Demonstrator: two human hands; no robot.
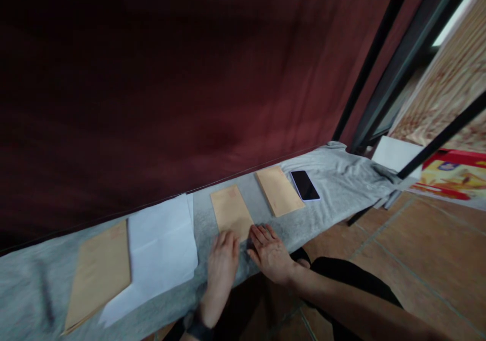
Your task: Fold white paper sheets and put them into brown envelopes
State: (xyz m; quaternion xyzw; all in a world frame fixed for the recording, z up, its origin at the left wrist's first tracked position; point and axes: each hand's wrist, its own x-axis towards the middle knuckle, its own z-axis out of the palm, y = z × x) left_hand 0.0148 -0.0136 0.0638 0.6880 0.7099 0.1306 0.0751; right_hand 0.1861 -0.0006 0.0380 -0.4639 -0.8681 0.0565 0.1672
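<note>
A brown paper envelope lies on the grey cloth in front of me, its lower edge under my hands. My left hand is closed at the lower left edge of the envelope, fingers bent and together, thumb alongside; it is slightly blurred. At the lower right corner, my right hand rests open with its fingers stretched out over the edge. To the right lies a stack of similar brown envelopes, apart from both hands. White paper sheets lie to the left, beside another stack of brown envelopes.
A dark-screened phone lies right of the right-hand stack. Grey cloth covers the long narrow surface, with a dark red wall behind. Black poles rise at the right. A colourful box stands by the tiled floor.
</note>
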